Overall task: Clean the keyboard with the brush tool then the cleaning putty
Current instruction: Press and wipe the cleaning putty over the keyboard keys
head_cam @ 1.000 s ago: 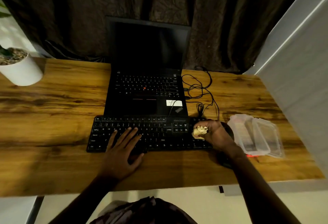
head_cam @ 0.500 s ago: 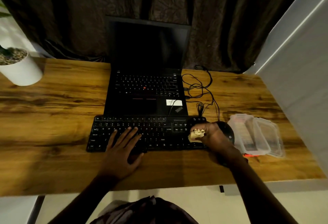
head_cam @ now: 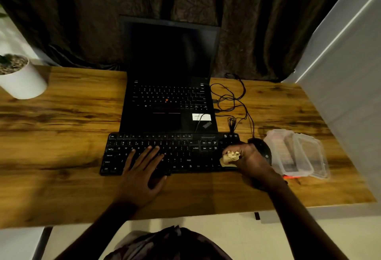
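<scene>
Black external keyboard (head_cam: 171, 152) lying on the wooden desk (head_cam: 61, 156), white key legends partly readable: Q, W, E, R along one row, K and L further along, Ctrl and Alt on the nearest row. Directly behind the keyboard, an open black laptop (head_cam: 169, 86) with dark screen, a red pointing nub among its keys, a white sticker (head_cam: 201, 117) with print too small to read, and a slanted logo on the palm rest, blurred beyond reading. Flat on the keyboard's left half, the left hand (head_cam: 142, 169), fingers spread wide across the letter keys, holding nothing. At the keyboard's right end, the right hand (head_cam: 248, 158), fingers curled closed around a pale tan lump of cleaning putty (head_cam: 229, 157), pressed against the keys there. Just right of the keyboard, a black mouse (head_cam: 262, 149), partly hidden by that hand; beyond it, clear plastic containers (head_cam: 296, 152). Behind the keyboard's right end, tangled black cables (head_cam: 233, 99). Far left of the keyboard, a white plant pot (head_cam: 22, 82).
</scene>
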A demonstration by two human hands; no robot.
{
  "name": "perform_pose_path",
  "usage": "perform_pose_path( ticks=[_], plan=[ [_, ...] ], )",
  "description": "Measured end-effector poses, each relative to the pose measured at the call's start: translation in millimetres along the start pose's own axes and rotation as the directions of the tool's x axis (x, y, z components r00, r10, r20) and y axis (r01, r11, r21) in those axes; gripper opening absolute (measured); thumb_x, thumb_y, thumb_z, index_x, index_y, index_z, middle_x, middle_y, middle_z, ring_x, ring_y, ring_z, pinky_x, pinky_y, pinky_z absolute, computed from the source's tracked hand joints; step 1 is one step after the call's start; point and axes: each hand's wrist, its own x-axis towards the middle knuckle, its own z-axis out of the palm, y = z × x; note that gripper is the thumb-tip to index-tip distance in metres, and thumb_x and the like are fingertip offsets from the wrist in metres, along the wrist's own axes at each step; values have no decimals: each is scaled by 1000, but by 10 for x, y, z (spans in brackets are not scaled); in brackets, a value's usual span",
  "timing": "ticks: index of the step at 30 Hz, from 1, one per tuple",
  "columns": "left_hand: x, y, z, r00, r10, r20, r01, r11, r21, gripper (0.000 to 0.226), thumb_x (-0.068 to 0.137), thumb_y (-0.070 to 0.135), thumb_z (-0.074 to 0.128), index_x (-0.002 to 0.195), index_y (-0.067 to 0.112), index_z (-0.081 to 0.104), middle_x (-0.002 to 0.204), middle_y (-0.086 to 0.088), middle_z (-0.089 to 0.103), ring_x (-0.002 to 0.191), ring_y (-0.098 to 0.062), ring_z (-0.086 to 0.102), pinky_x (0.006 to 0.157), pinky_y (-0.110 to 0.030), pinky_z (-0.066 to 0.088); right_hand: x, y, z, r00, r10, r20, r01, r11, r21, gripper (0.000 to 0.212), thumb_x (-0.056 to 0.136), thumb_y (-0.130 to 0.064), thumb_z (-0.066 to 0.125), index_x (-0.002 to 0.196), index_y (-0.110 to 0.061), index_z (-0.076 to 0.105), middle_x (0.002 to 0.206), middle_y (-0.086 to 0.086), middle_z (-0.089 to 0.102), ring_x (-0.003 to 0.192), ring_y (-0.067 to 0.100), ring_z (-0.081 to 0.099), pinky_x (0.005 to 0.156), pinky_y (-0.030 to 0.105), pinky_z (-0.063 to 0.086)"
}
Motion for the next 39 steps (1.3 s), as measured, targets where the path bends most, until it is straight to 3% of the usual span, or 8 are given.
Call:
perform_pose_path(
  ticks=[5,8,15,23,29,33,37,39],
  plan=[
    [-5,8,-11,1000,-15,25,15,1000,3,69,94,66,37,150,27,40,164,4,25,154,-13,14,124,-53,9,-82,235,-298,997,16,-81,-21,998,-65,57,79,6,80,93,-49,74,101,-8,76,99,11,72,89,40,60],
    [-1,21,-19,999,-21,34,21,1000,9,68,95,66,37,150,26,41,164,4,25,154,-13,15,124,-54,9,-128,221,-291,993,-22,-114,17,999,-44,51,80,7,78,100,-40,70,100,-5,76,100,17,73,90,40,60],
    [-12,28,-27,999,-26,41,25,1000,15,68,95,66,37,151,27,39,164,4,25,154,-13,15,123,-54,12,-83,139,-69,999,13,-49,-13,1000,-6,38,84,-10,79,101,-43,72,105,-11,75,102,2,70,91,39,59],
    [-7,26,-33,999,-25,40,24,1000,15,69,95,67,36,150,26,42,164,3,27,153,-14,16,123,-55,12,-135,208,-191,993,47,-110,-48,999,-7,48,82,-3,80,97,-47,69,102,-11,75,100,3,70,92,41,59],
    [-7,23,-37,999,-17,34,16,1000,19,70,95,69,31,150,26,41,164,2,27,154,-15,16,123,-55,12,-90,-22,101,998,-59,-2,59,998,-2,23,88,-8,73,100,-28,74,99,-9,75,97,2,70,85,34,60],
    [-3,24,-23,999,-22,43,21,1000,18,69,95,67,36,151,27,39,165,3,24,154,-13,14,124,-54,11,-115,20,-36,998,24,-56,-24,1000,-9,31,85,-5,76,100,-32,74,105,-11,74,102,1,68,92,34,58],
    [-8,13,-21,999,-18,43,17,1000,19,67,96,65,38,150,26,42,164,4,25,154,-12,14,124,-53,11,-116,77,-124,990,21,-139,-23,1000,-11,45,77,-3,84,97,-41,70,104,-1,77,100,15,71,91,47,59],
    [-16,18,-23,999,-18,40,17,1000,20,67,96,65,37,151,26,41,165,5,24,154,-12,13,125,-53,10,-94,83,-59,985,30,-168,-29,1000,4,38,78,-7,84,96,-39,74,102,-4,77,99,13,71,89,46,59]
  ],
)
